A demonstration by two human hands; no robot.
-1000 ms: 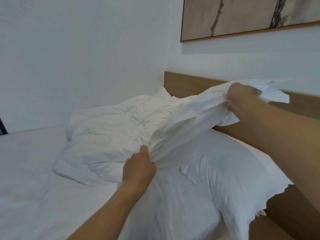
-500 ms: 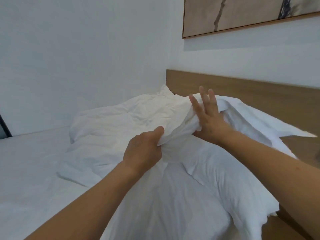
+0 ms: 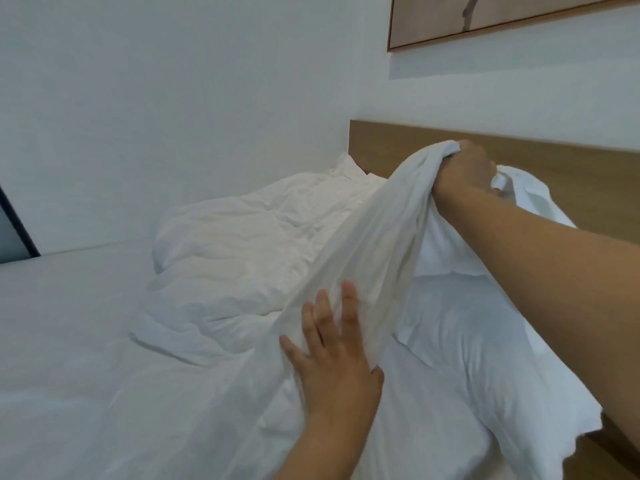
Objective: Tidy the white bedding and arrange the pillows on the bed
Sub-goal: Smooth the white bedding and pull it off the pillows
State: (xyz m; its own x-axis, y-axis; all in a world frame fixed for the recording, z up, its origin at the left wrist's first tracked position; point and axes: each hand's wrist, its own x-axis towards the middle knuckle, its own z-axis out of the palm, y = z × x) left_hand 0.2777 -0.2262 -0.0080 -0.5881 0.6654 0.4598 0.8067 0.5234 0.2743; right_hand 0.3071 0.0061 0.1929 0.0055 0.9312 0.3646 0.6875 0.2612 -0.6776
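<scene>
Fingers of the right hand (image 3: 465, 169) are curled out of sight into a bunched white cloth (image 3: 374, 251), so only its back and wrist show, gripping the fabric up close in front of the flat brown wooden headboard (image 3: 554, 168). That cloth runs as a stretched, creased band down and to the left from the grip to the left hand (image 3: 334, 355), which lies on it with fingers spread and nearly straight, the thumb tucked at the cloth's lower edge; whether the thumb pinches anything cannot be told. Whether this cloth is a pillowcase or a corner of a sheet is hard to make out, and a loose flap of it hangs beyond the right wrist. Below the right forearm lies a plump white pillow (image 3: 485, 358), partly covered by the arm and the raised cloth, its near corner frayed-looking against the headboard's edge. Behind the band, a crumpled white duvet (image 3: 242, 244) is heaped against the pale wall, with the tip of a second white pillow (image 3: 349, 166) just poking out in the corner by the headboard, the rest buried. A smooth white bed sheet (image 3: 69, 341) fills the left foreground. A wood-framed beige picture (image 3: 485, 19) is cut off by the top edge, and a dark slanted frame (image 3: 15, 230) is clipped at the far left.
</scene>
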